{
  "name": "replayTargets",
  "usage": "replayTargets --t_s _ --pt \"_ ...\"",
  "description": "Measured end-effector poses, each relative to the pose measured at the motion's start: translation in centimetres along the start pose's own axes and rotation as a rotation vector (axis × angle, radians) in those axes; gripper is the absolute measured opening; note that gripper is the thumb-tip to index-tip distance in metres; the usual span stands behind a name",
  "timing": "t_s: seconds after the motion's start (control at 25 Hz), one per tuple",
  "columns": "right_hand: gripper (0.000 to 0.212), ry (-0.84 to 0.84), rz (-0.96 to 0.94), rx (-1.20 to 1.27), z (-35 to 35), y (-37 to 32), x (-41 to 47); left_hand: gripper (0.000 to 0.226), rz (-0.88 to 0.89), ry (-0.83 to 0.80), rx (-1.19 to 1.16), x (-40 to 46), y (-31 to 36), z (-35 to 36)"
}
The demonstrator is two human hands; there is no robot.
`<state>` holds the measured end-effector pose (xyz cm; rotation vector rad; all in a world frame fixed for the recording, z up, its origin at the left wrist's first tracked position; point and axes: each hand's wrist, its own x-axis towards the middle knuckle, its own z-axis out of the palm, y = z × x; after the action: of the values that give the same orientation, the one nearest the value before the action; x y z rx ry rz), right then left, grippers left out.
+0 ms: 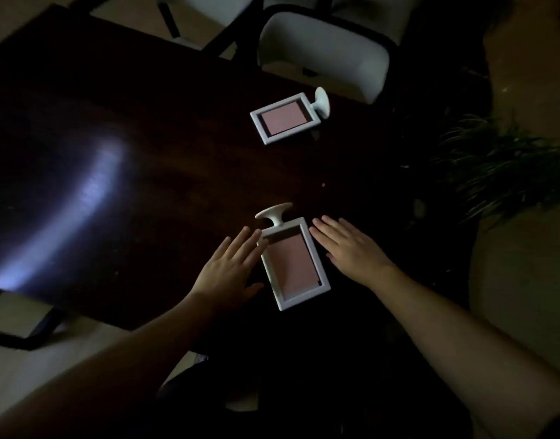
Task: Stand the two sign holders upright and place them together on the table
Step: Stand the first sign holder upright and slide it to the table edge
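Head view: dim room, dark table. Near sign holder flat on its back, base pointing far. Left hand spread open just left of it, fingertips at the frame edge; right hand open, flat, just right. Nothing gripped. Far sign holder also flat, well apart, near a white chair.

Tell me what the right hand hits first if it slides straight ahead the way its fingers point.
Probably nothing nearby. The right hand points up and slightly left, running alongside the near sign holder rather than into it. Bare dark table lies ahead; the far sign holder sits roughly on that line, though depth is unclear.
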<state>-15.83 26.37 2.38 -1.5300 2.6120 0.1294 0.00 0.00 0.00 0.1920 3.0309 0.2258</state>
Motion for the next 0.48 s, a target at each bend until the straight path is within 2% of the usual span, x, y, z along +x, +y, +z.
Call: replayTargets --t_s 0.24,0.48 --pt "0.069 -0.086 -0.031 0.026 1.9 -0.1 0.1 0.085 -0.075 -0.072 -0.003 0.4 1.5 2.3" --pt "0.065 -0.065 -0.018 0.083 2.0 -0.5 0.2 0.075 -0.049 -0.098 -0.006 0.9 0.3 1.9"
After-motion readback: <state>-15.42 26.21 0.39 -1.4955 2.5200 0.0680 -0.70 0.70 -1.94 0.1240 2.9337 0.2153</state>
